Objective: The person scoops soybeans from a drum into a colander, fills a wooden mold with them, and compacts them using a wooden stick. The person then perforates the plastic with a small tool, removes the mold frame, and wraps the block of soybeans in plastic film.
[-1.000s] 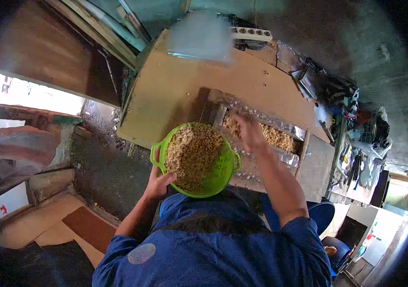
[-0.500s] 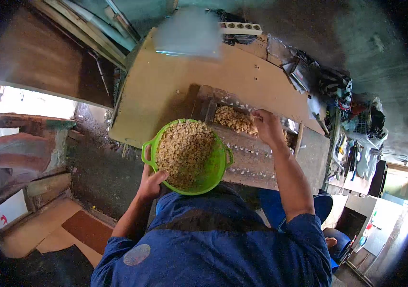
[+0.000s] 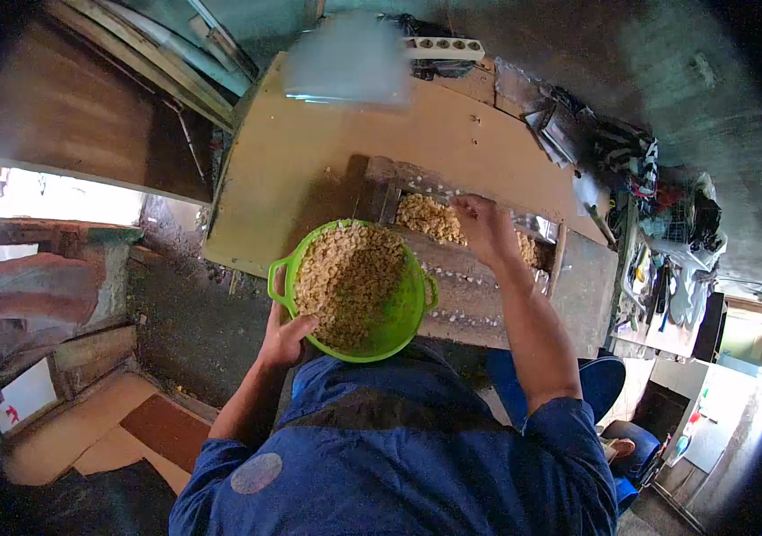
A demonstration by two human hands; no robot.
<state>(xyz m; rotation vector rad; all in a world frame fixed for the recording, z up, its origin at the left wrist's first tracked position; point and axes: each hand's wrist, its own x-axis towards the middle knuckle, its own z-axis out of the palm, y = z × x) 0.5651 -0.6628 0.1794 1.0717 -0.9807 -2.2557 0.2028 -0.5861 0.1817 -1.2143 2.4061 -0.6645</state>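
Note:
My left hand (image 3: 288,339) grips the near left rim of a green two-handled bowl (image 3: 396,326), thumb over the edge. Pale tan flakes or small pieces (image 3: 345,277) fill much of it, heaped toward the left; their exact kind is unclear. My right hand (image 3: 481,221) is over a narrow trough in a dark wooden board, its fingers curled together. More of the pale pieces (image 3: 430,218) lie in this trough. Whatever the fingers hold, if anything, is hidden.
The wooden board (image 3: 461,290), dotted with white bits, lies on a tan tabletop (image 3: 309,147). A blurred translucent object (image 3: 345,62) and a power strip (image 3: 443,47) are at the back. Bags and clutter (image 3: 680,232) hang at right. A person's leg (image 3: 635,451) shows at lower right.
My right hand has shifted slightly left and away from me over the trough, uncovering pale pieces to its right. My left hand still holds the green bowl in about the same place.

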